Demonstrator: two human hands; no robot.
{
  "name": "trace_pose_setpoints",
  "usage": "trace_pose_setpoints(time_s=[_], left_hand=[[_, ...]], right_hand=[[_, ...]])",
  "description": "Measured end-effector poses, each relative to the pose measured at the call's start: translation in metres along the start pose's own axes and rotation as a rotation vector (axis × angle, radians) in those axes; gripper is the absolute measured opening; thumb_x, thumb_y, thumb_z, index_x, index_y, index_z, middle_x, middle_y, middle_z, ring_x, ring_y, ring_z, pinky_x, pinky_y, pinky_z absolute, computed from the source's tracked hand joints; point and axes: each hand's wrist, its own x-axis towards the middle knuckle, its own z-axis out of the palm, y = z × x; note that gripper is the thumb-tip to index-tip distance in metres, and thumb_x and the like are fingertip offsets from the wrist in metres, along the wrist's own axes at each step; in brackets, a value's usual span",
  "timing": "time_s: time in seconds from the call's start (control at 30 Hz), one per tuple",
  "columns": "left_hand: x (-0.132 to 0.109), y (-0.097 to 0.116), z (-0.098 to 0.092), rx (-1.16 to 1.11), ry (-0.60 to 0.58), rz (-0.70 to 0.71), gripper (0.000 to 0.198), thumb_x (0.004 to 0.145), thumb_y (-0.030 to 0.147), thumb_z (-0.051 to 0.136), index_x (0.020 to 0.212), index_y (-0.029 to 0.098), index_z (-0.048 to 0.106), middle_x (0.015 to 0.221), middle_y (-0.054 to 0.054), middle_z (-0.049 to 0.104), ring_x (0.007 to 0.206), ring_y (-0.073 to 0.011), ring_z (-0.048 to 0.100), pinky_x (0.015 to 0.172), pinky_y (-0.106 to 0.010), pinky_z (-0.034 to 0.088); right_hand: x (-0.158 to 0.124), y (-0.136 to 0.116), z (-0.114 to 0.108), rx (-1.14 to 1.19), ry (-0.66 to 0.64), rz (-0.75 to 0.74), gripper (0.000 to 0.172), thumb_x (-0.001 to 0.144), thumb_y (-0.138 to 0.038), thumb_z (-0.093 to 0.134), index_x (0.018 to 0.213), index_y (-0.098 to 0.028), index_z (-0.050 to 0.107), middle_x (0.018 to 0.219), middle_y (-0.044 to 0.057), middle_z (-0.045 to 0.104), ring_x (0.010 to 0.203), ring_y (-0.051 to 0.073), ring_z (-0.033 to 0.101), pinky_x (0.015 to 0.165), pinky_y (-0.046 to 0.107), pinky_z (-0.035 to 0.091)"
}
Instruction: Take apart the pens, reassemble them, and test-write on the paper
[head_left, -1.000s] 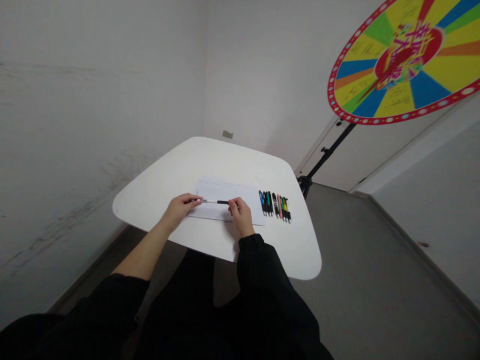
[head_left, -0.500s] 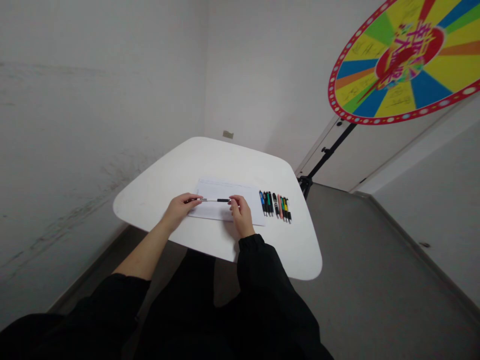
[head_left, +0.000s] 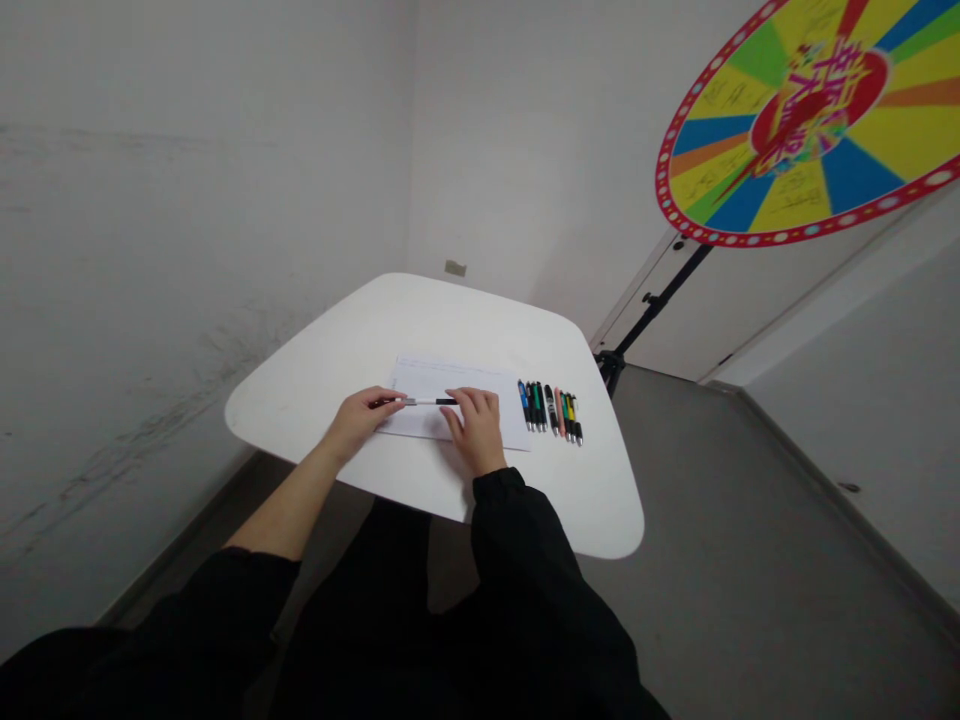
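Note:
A slim pen (head_left: 424, 401) with a pale barrel, a grey part and a black grip lies level above a white sheet of paper (head_left: 420, 427). My left hand (head_left: 361, 412) pinches its left end between thumb and fingers. Around the black right end, my right hand (head_left: 476, 425) has its thumb and forefinger parted, one on each side of the pen; whether they touch it is unclear. The pen's right tip is hidden by that hand. To the right lies a row of several pens (head_left: 553, 411), with blue, green, black, pink and yellow among their colours.
The white table (head_left: 487, 310) has rounded corners and stands near the grey-white walls. Behind it to the right, a colourful prize wheel (head_left: 795, 120) leans over on a black stand (head_left: 660, 305). Faint writing runs along the paper's top edge.
My right hand has shifted slightly left along the pen, and its thumb and forefinger have spread from a pinch at the tip. The left hand stays nearly still.

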Motion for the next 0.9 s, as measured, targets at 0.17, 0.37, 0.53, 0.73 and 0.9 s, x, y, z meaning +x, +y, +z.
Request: trace_pose_setpoints(time_s=[0.17, 0.37, 0.53, 0.73, 0.9], left_hand=[[-0.002, 0.002, 0.0, -0.003, -0.071, 0.051, 0.03, 0.073, 0.044, 0.081, 0.091, 0.02, 0.081, 0.087, -0.006, 0.075, 0.078, -0.0191, 0.062, 0.07, -0.031, 0.047], [-0.001, 0.002, 0.0, -0.165, -0.1, 0.027, 0.058, 0.066, 0.04, 0.086, 0.119, 0.02, 0.072, 0.085, -0.004, 0.075, 0.077, -0.0185, 0.064, 0.071, -0.031, 0.05], [0.002, 0.0, 0.0, -0.218, -0.041, 0.0, 0.068, 0.068, 0.041, 0.083, 0.129, 0.018, 0.064, 0.078, -0.002, 0.071, 0.067, -0.0153, 0.059, 0.058, -0.026, 0.044], [0.001, -0.001, -0.001, -0.185, -0.038, -0.013, 0.058, 0.071, 0.044, 0.079, 0.122, 0.018, 0.068, 0.08, -0.004, 0.072, 0.069, -0.0157, 0.06, 0.057, -0.026, 0.044], [0.001, 0.0, 0.0, -0.149, -0.04, -0.012, 0.049, 0.073, 0.045, 0.077, 0.113, 0.019, 0.072, 0.081, -0.005, 0.073, 0.068, -0.0161, 0.061, 0.062, -0.029, 0.047]], right_hand=[[0.0, -0.016, -0.001, -0.208, -0.101, -0.233, 0.022, 0.098, -0.032, 0.06, 0.118, -0.026, 0.068, 0.111, 0.009, 0.069, 0.097, 0.025, 0.05, 0.087, 0.041, 0.041], [0.0, -0.015, 0.003, -0.024, -0.059, -0.206, 0.031, 0.103, -0.024, 0.046, 0.129, -0.023, 0.063, 0.098, 0.009, 0.068, 0.087, 0.022, 0.057, 0.082, 0.037, 0.048], [-0.003, -0.008, 0.002, 0.467, 0.221, 0.257, 0.066, 0.097, -0.029, 0.054, 0.156, -0.027, 0.027, 0.091, 0.0, 0.063, 0.066, 0.014, 0.058, 0.065, 0.028, 0.051], [0.004, 0.001, -0.005, 0.903, 0.421, 0.585, 0.083, 0.088, -0.031, 0.062, 0.156, -0.032, 0.013, 0.081, -0.008, 0.058, 0.051, 0.008, 0.054, 0.053, 0.023, 0.05], [0.007, 0.0, -0.008, 0.975, 0.454, 0.613, 0.077, 0.086, -0.029, 0.063, 0.151, -0.03, 0.021, 0.081, -0.007, 0.06, 0.049, 0.007, 0.053, 0.05, 0.022, 0.047]])
